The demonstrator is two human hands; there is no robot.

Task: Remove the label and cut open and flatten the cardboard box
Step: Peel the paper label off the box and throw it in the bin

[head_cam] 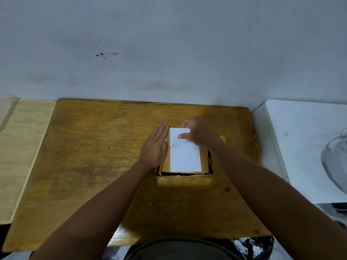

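1 cardboard box (204,162) sits on the brown wooden surface (93,147), a bit right of centre & towards the far half. Box lies flat, top face up, dark gaps showing along its near & right edges. 1 white label (185,158) covers most of the top face, long side running away from the person; faint print on its far half, too small to read.

2 hands in view, both bare, both on the box. Left hand (155,147): released, fingers straight & together, palm flat on the box's left side, just beside the label's left edge. Right hand (195,133): grip clenched at the label's far right corner, fingers curled, thumb tip on the label face, fingertips at the far edge; looks like pinching the corner, but can't tell if the corner is lifted off the cardboard.

1 small yellow-green object (222,138) lies on the surface just right of the right wrist, mostly hidden; can't tell what it is.

Rest: 1 paler wood board (22,147) to the left of the surface, 1 white unit (300,137) to the right w/ 1 clear glass vessel (336,162) at the frame edge. Grey-white wall (169,53) behind, w/ a few dark specks
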